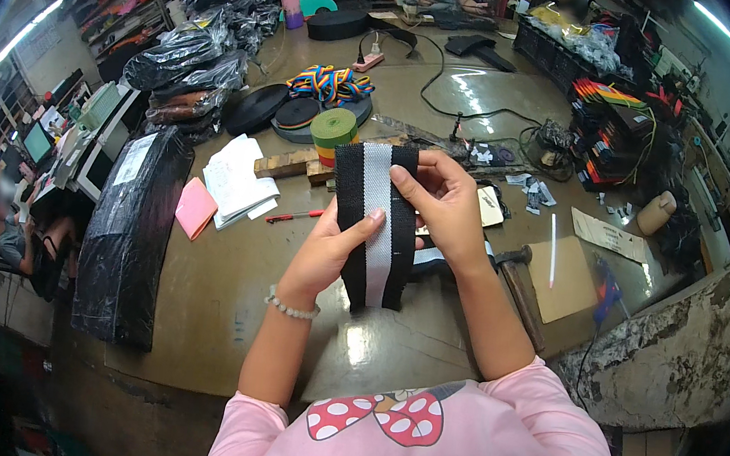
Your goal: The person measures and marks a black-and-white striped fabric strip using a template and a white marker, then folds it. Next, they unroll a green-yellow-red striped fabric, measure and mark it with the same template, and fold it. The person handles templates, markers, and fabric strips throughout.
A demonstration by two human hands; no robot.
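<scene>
Two-handed, holding a grey-striped black strap (377, 260) mid-frame, clamped in left hand (318, 254) and right hand (446, 205) alike; held above the surface (406, 348), seemingly partway handled, not yet set down.

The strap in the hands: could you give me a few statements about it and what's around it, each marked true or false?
1. The left hand and right hand both hold the strap. True.
2. The strap is all black. False: a pale stripe runs along its middle.
3. A bracelet circles the left wrist. True.
4. The bottle lies on its side. False: the bottle stands upright.
5. The pen lies on the table. True.
6. The pink paper is right of the strap. False: the pink paper is left of it.
</scene>
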